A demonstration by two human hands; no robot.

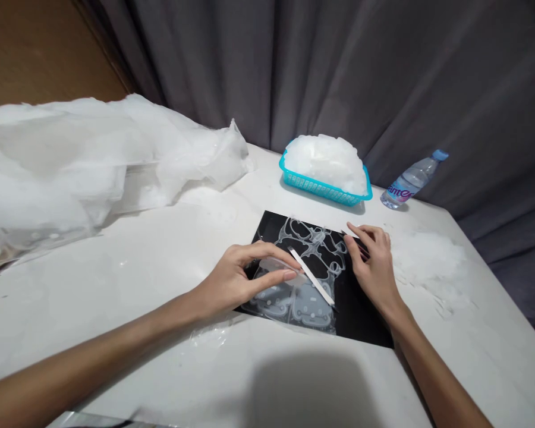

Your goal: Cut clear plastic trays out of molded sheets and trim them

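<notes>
My left hand [254, 270] pinches a thin, clear plastic piece [276, 268] between thumb and fingers, over a black board [361, 315]. On the board lies a clear plastic sheet [312, 306] with rounded shapes, its upper part a web of cut-out openings [316, 238]. A slim white stick [312, 276] with dark tips slants across it, close to my left fingertips. At the board's right edge, my right hand [374, 267] is closed around a dark slender tool [364, 249], mostly hidden by the fingers; its kind is unclear.
Behind the board stands a turquoise basket [325, 191] heaped with whitish clear pieces [325, 157]. A water bottle [410, 181] is right of it. Large translucent plastic bags [116, 154] cover the table's left back. Loose clear scraps [432, 261] lie right of my right hand. Grey curtain [339, 65] hangs behind.
</notes>
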